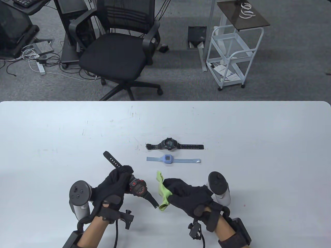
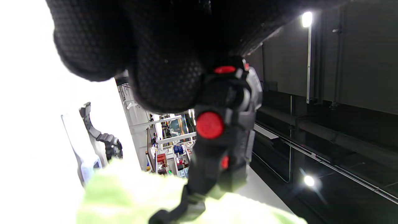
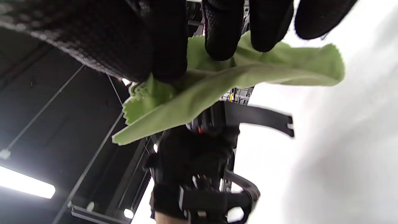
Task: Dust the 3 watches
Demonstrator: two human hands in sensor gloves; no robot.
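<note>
You see the table (image 1: 232, 124) evenly bright with soft shadows; in both wrist views it glares white, and near the fingers (image 3: 224, 34) everything blurs.

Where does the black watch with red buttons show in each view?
Table view: black watch with red buttons at lower centre-left, gripped by the left hand.
Left wrist view: centre, under the gloved fingers.
Right wrist view: centre, behind the cloth.
Shared landmark: the light green microfibre cloth, held by the right hand.
</note>
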